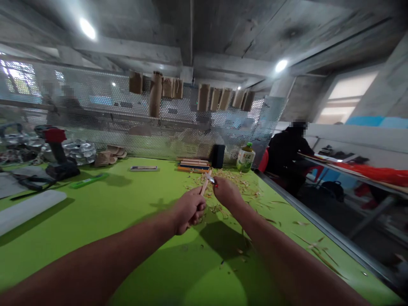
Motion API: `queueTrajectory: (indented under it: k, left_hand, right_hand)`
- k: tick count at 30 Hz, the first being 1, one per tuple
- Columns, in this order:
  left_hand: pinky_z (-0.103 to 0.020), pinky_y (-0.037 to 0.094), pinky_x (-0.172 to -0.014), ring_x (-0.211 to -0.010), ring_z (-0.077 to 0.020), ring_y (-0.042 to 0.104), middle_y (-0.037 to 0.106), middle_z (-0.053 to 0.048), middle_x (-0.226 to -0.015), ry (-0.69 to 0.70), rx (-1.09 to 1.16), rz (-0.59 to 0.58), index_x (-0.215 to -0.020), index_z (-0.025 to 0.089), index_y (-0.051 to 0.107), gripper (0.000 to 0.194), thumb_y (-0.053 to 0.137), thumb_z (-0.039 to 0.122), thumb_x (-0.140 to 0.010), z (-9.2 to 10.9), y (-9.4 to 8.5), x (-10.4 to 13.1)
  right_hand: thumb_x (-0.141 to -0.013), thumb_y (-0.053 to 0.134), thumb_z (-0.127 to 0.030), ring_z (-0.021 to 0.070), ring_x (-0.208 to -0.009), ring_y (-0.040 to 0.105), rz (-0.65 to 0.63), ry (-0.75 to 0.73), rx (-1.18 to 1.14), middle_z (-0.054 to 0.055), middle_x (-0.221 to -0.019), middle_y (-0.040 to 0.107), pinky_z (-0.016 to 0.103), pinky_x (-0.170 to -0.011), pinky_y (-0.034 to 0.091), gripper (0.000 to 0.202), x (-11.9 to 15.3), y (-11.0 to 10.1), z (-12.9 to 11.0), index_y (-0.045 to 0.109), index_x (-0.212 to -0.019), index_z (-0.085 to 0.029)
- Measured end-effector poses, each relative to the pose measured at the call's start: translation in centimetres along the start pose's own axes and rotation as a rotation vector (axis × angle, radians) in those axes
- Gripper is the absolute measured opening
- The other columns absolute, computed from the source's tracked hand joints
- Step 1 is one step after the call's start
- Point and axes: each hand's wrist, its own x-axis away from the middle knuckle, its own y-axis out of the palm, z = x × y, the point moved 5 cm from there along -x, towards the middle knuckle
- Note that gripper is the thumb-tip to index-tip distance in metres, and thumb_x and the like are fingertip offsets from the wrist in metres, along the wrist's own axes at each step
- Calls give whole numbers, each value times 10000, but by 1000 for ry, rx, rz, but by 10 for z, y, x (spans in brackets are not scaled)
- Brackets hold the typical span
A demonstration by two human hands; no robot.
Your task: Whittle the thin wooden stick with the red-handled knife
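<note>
My left hand (190,209) is closed round a thin wooden stick (204,185), whose far end points up and away from me. Closed on a small knife with a bit of red on it, my right hand (227,192) is just right of the stick. The knife's blade (210,179) lies against the stick near its tip. Curled wood shavings (216,209) are scattered on the green table (134,238) beneath and around both hands.
Behind the hands are stacked pencils or sticks (193,165), a black box (218,156) and a green-capped bottle (245,157). At left are a power drill (56,146), a green cutter (88,180) and a white block (32,208). A person (285,148) sits beyond the right edge.
</note>
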Motion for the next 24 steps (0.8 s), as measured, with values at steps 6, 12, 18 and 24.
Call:
queueTrajectory:
  k: [6,12,18,24]
  left_hand:
    - [-150,254,-384,-376,-39,318,410,89,-555,22,-51,22,-1362,228,377,569,497,179,-808,-3,3,2]
    - [-144,259,-384,-390,-40,351,438,87,-592,0,6,171,-1248,216,448,463,518,180,-792,2,-19,-8]
    - [-139,227,-368,-378,-32,317,423,91,-591,8,9,134,-1213,211,476,427,514,185,-788,4,-12,-4]
    - [-153,251,-371,-383,-39,314,439,81,-597,-23,-7,-56,-1382,244,383,588,525,204,-813,-3,10,7]
  right_hand:
    - [-894,405,-264,186,-753,615,94,114,-20,90,-883,699,262,-586,295,284,-9,-12,30,662,-984,-184]
    - [-877,429,-264,151,-704,589,-72,-139,-18,55,-837,697,244,-580,286,250,15,1,-22,670,-908,-204]
    - [-895,404,-272,162,-715,606,-62,-143,32,73,-858,701,247,-587,303,268,14,6,-28,663,-906,-204]
    - [-911,381,-269,178,-758,626,11,151,-37,91,-890,701,248,-580,312,313,-14,-6,32,674,-978,-182]
